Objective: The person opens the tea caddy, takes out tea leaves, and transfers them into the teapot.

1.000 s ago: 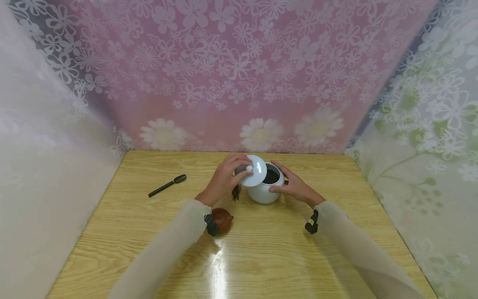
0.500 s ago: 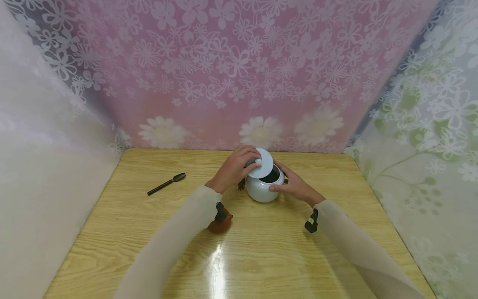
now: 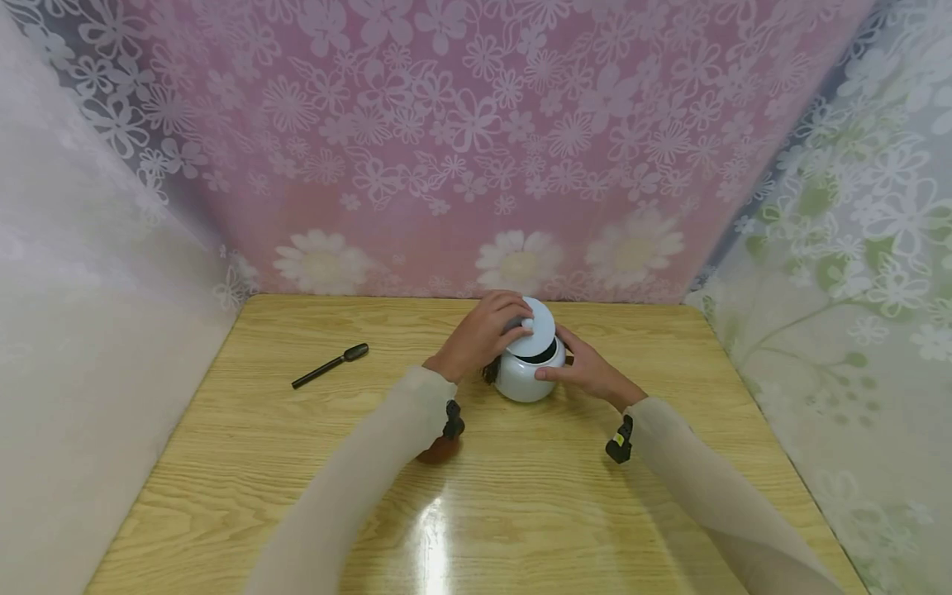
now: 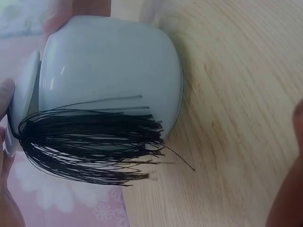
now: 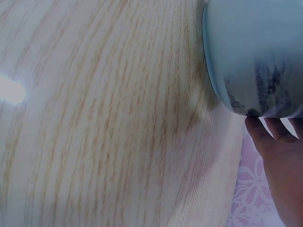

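In the head view my left hand (image 3: 482, 332) pinches the knob of a round white lid (image 3: 542, 329). The lid lies tilted over the mouth of a white ceramic jar (image 3: 521, 383), leaving a dark gap at the front. A black tassel (image 4: 90, 142) hangs from the lid's knob side against the jar wall. My right hand (image 3: 592, 369) grips the jar from the right, thumb in front. Its fingers (image 5: 259, 135) touch the jar's dark-painted side in the right wrist view. The jar stands upright on the table.
A reddish-brown clay teapot (image 3: 440, 450) sits below my left wrist, mostly hidden by the sleeve and wrist camera. Towards the left of the wooden table (image 3: 565, 512) lies a black tool with a scoop-like end (image 3: 355, 352). Patterned curtains (image 3: 476, 124) stand behind and at both sides.
My left hand has carried the lid rightwards over the jar mouth, so less of the dark inside shows. The right hand keeps its hold on the jar.
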The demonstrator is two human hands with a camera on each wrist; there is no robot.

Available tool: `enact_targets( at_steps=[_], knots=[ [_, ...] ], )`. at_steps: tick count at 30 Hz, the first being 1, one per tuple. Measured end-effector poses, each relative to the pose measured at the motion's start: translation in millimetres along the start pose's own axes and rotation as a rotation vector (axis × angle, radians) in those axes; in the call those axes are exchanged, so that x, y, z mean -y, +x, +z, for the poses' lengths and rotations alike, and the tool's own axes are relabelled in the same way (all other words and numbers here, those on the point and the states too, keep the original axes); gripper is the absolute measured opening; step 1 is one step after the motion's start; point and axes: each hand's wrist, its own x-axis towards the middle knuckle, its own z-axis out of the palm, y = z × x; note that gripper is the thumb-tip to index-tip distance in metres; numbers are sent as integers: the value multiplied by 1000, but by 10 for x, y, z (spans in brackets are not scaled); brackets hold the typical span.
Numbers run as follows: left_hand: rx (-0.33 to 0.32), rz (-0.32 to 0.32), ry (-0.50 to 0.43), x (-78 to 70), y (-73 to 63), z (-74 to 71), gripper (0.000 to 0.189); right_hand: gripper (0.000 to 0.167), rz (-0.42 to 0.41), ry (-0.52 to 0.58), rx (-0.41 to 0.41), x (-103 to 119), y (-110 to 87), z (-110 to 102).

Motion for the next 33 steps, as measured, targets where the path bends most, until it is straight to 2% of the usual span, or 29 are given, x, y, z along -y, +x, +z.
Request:
enact_targets(
  at_steps=[11,16,23,33],
  knots=[
    [29,-17,-43,-22,18,122,27,99,-2,28,15,-24,15,7],
    [40,-47,-86,-32,13,118,27,99,2,39,15,2,12,10],
    [88,-98,-155,-46,9,118,28,97,-2,-8,-4,4,3,-1],
    [117,-153,-205,-27,4,147,33,96,-5,-9,0,6,-29,6]
  ],
)
